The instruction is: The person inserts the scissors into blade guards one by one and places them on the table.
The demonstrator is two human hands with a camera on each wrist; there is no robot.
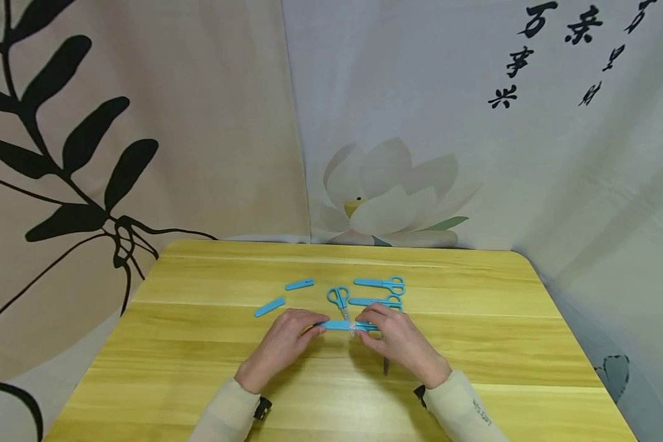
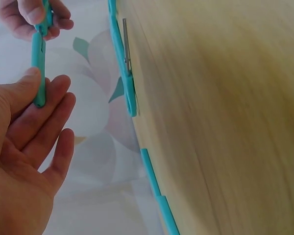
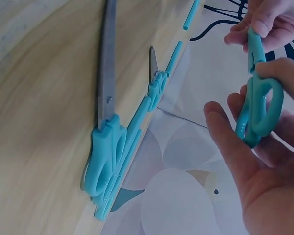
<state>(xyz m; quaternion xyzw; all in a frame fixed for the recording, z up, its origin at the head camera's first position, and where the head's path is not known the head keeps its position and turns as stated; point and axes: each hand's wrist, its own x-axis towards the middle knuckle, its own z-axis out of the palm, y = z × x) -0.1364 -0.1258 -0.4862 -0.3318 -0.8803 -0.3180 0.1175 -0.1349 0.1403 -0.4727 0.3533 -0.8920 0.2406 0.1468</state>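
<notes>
My left hand (image 1: 290, 337) pinches a blue blade cover (image 1: 336, 325) between thumb and fingers. In the right wrist view, my right hand (image 3: 279, 161) grips blue-handled scissors (image 3: 256, 110) by the handle. The scissors and cover are in line, end to end. At the cover's mouth they meet, and the blades are mostly hidden inside it. In the left wrist view the last three fingers of my left hand (image 2: 34, 137) are spread away from the cover. Beneath my right hand lies another pair of scissors (image 3: 106, 63), bare blades toward me.
Small uncovered scissors (image 1: 339, 299) lie just beyond the cover, handles away from me. Two covered scissors, a farther one (image 1: 370, 283) and a nearer one (image 1: 364, 302), lie to the right. Two loose covers, one farther (image 1: 299, 284) and one nearer (image 1: 269, 306), rest left on the wooden table (image 1: 199, 350).
</notes>
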